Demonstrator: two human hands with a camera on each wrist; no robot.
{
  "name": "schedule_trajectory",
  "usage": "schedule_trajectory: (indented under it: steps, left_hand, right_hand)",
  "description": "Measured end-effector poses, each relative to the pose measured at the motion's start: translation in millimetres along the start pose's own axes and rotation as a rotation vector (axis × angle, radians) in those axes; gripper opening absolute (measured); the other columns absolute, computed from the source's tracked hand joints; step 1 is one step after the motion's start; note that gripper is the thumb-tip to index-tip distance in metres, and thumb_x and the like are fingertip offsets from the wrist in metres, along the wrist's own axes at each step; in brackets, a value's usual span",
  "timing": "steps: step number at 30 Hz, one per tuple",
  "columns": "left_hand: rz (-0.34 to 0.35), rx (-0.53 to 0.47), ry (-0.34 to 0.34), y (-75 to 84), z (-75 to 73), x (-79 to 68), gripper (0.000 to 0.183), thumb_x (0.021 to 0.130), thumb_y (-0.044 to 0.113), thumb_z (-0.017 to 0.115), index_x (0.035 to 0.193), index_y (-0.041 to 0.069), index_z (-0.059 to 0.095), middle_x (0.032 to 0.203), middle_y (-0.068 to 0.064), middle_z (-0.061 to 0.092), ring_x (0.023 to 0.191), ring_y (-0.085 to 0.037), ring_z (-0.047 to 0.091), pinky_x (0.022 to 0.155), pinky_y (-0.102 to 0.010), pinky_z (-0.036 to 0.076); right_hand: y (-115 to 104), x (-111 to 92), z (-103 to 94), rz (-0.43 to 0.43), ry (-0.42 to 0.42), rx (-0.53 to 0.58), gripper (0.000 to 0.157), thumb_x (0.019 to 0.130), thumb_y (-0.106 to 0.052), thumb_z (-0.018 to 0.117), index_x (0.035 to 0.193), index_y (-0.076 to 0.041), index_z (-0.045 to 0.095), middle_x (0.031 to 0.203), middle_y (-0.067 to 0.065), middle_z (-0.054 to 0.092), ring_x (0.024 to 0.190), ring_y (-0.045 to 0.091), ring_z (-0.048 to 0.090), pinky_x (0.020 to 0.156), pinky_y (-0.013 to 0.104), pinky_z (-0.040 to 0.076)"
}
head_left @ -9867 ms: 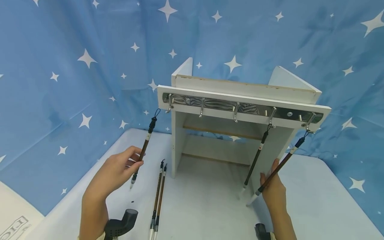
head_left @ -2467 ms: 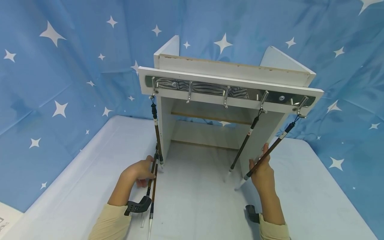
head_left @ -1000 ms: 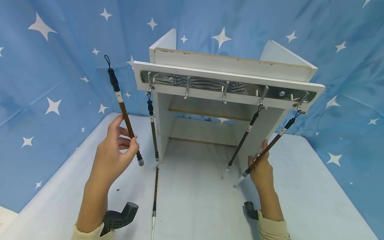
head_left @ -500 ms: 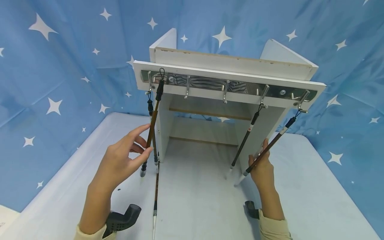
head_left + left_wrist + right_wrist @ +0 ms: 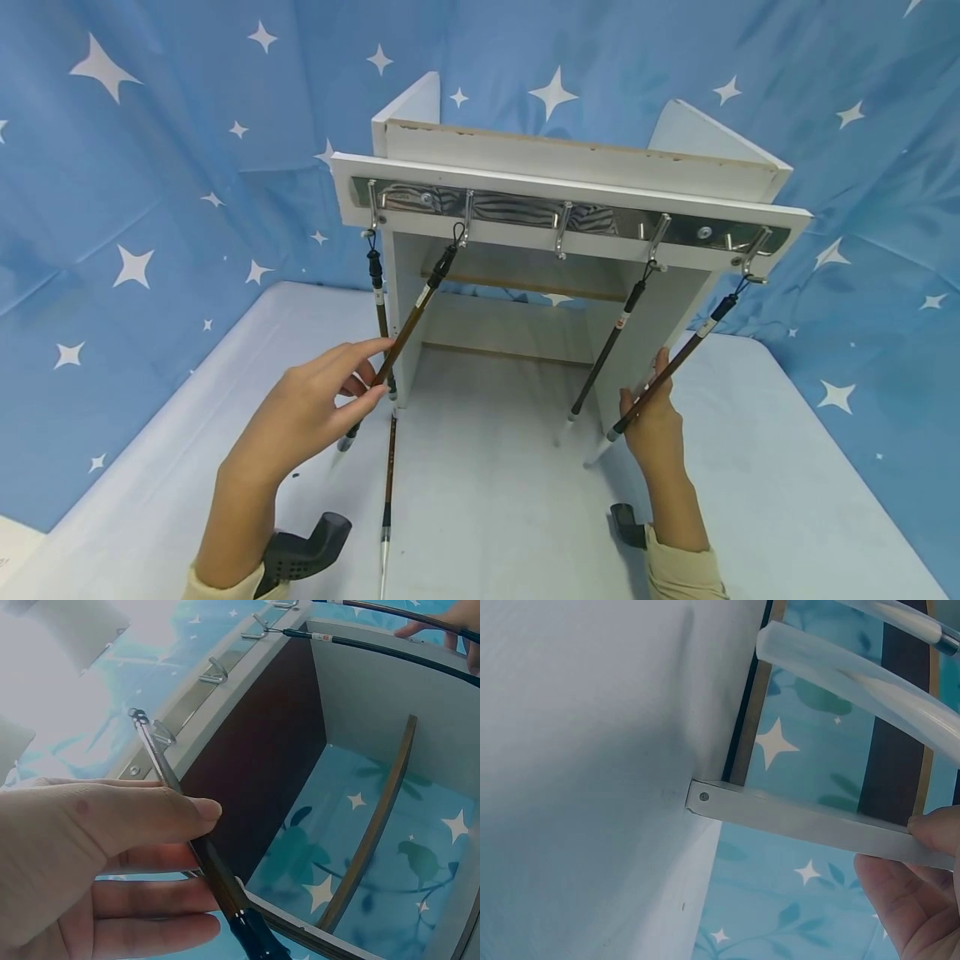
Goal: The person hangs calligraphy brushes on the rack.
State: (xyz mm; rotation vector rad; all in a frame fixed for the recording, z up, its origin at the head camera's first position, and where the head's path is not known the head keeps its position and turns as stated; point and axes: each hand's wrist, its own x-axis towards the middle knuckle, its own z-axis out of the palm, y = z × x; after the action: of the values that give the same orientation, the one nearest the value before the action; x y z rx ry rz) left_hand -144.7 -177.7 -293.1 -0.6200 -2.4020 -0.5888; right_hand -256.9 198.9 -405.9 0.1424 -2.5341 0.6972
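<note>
A calligraphy brush [image 5: 412,325] with a dark wooden handle is pinched between the thumb and fingers of my left hand [image 5: 307,408]. It slants up to the right, its black cord loop overlapping the tip of the second hook [image 5: 468,212] from the left in the head view. My right hand [image 5: 656,437] grips the front edge of the white rack's right side panel [image 5: 795,821]. Three similar brushes hang by their loops: one on the leftmost hook [image 5: 377,287], one on the fourth [image 5: 611,337] and one on the fifth [image 5: 693,346].
One more brush [image 5: 389,479] lies on the white tablecloth [image 5: 495,500], left of the rack. The rack's top rail carries a shiny metal hook strip [image 5: 517,208]; its middle hook [image 5: 562,233] bears no brush. Behind hangs a blue star-patterned curtain [image 5: 225,100].
My left hand hung one brush on the leftmost hook, picked another off the table, then carried it right to the second hook. My right hand stays on the side panel.
</note>
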Motion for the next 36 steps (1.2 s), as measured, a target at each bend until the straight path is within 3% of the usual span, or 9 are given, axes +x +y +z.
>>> schedule_trajectory:
  steps: [9,24,36]
  left_hand:
    - [-0.047,0.021,-0.064,1.2,-0.4,0.3,0.049,0.078,0.010,0.070,0.124,0.013,0.053,0.093,0.003,0.064,0.069,-0.005,0.061,0.055,-0.019,0.048]
    - [-0.045,0.021,-0.101,1.3,1.3,0.5,0.048,0.079,0.011,0.069,0.125,0.011,0.053,0.086,0.003,0.062,0.070,-0.005,0.060,0.053,-0.018,0.046]
    - [0.002,0.060,-0.019,2.4,0.8,1.8,0.052,0.074,0.009,0.073,0.122,0.008,0.053,0.076,0.005,0.058,0.064,-0.004,0.056,0.049,-0.016,0.042]
  right_hand:
    - [-3.0,-0.7,-1.2,0.044,-0.028,0.004,0.079,0.091,-0.010,0.051,0.144,-0.016,-0.007,0.083,0.031,0.057,0.053,0.037,0.059,0.046,0.042,0.050]
    - [-3.3,0.3,-1.1,0.032,-0.011,0.007,0.076,0.090,-0.010,0.052,0.145,-0.008,-0.002,0.083,0.031,0.057,0.055,0.039,0.060,0.048,0.044,0.050]
    - [-3.8,0.1,-1.9,0.034,-0.012,0.013,0.076,0.090,-0.010,0.052,0.145,-0.008,-0.001,0.087,0.034,0.057,0.056,0.040,0.060,0.050,0.045,0.050]
